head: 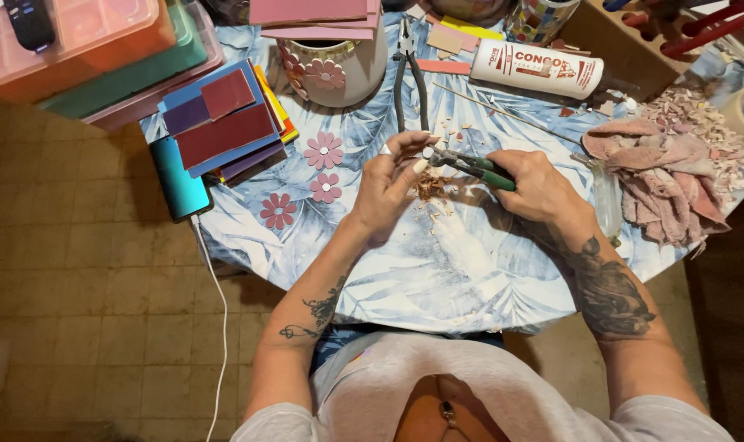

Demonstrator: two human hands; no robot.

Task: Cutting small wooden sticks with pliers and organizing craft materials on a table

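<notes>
While the left hand [386, 187] pinches a small white tile bit [422, 164] steady, the right hand [537, 184] squeezes green-handled nippers [470, 166] on it. Crumbs [431, 188] drop at 6 o'clock onto the worktop [437, 270].

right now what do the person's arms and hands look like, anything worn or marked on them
Both forearms are bare and tattooed: the left forearm carries a dark, thin-lined design near the elbow, the right forearm a larger, denser dark piece running toward the wrist. The left hand wears a ring; the right hand shows none. Short light grey sleeves cover the upper arms.
</notes>
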